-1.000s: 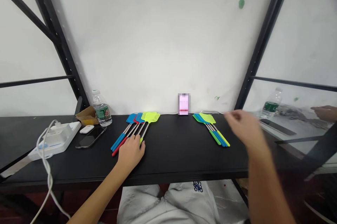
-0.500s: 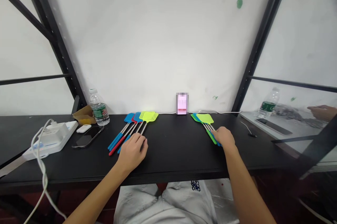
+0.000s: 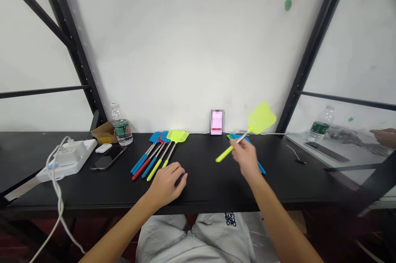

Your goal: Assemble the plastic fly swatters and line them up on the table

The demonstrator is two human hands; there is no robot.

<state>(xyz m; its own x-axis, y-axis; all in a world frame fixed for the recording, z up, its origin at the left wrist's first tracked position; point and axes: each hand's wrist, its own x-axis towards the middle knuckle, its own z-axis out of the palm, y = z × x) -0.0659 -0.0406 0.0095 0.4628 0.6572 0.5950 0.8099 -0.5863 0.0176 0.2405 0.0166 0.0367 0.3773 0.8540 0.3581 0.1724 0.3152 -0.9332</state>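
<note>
A white power strip sits on a black table well to the left of the person's hands, a white cable trailing off over the table's front edge. Just right of it lie a white earbud case and a smartphone, with a scrap of cardboard and a water bottle behind them. Nearer the left hand, a fan of fly swatters lies flat, with heads toward the wall and blue, red and yellow-green handles toward the person. That hand rests empty on the tabletop, fingers curled, just beside the handle ends. Between the hands, a blurred pink object stands upright at the wall. Well apart from the left, the right hand is clamped around the shaft of a yellow-green fly swatter, raised above the table with its mesh head up and its handle slanting down to the left. Below that hand lie more fly swatters, partly hidden. At far right, a second water bottle and another person's hand show.
</note>
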